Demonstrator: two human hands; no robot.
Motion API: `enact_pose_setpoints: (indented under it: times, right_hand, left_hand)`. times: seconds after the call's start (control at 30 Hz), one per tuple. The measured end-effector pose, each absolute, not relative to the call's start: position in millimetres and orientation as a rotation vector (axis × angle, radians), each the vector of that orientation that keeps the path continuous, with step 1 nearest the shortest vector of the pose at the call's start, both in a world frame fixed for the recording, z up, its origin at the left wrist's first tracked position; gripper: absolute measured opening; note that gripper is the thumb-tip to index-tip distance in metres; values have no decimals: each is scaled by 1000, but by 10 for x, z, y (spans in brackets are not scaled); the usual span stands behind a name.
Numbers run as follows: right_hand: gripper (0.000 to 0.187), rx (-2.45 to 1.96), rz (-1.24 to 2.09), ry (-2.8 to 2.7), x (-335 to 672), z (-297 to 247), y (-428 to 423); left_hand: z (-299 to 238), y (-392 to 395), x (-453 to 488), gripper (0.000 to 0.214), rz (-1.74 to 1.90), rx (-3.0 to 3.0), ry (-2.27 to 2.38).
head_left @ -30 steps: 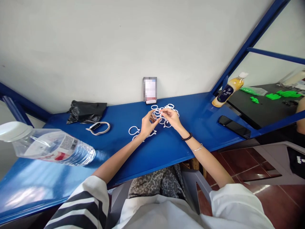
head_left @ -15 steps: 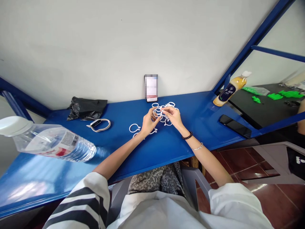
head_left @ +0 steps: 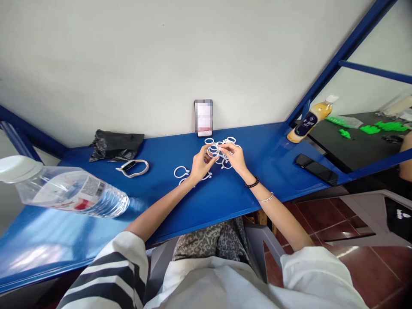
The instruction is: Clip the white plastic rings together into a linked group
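**Both hands on one white ring, desk center**

From my end: left hand (head_left: 202,165) grips the white ring (head_left: 213,149) over the desk (head_left: 206,206); right hand (head_left: 232,155) pinches at its edge, end detail too small to tell. I'd steady with the left, work only the right fingertips, apply even pressure, and avoid snagging neighbours. Loose rings (head_left: 180,177) lie nearer left, a ring pile (head_left: 221,161) just beyond.

Labels, near to far: chair patch (head_left: 399,216), right, white lettering, unreadable; clear bottle (head_left: 77,191), left, red-white label plus code block, illegible; juice bottle (head_left: 310,122), far right, dark label, text unclear; propped phone (head_left: 204,118), far, screen pixelated.
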State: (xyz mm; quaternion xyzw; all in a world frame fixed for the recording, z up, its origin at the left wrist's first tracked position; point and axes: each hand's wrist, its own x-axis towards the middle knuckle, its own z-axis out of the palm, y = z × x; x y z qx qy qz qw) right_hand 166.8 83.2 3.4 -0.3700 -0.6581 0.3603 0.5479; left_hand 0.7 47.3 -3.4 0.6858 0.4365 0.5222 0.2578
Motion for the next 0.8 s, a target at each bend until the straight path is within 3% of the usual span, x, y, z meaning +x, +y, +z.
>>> enact_pose_setpoints:
  times: [0.4,0.8]
  right_hand:
    - [33,-883,868,-1577,1670,7,844]
    - [29,-817,1307,-1359,1692,64,828]
  left_hand:
    - [-44,479,16,47,1436,1827,1190]
    - [-20,447,13,45,1375,1826,1194]
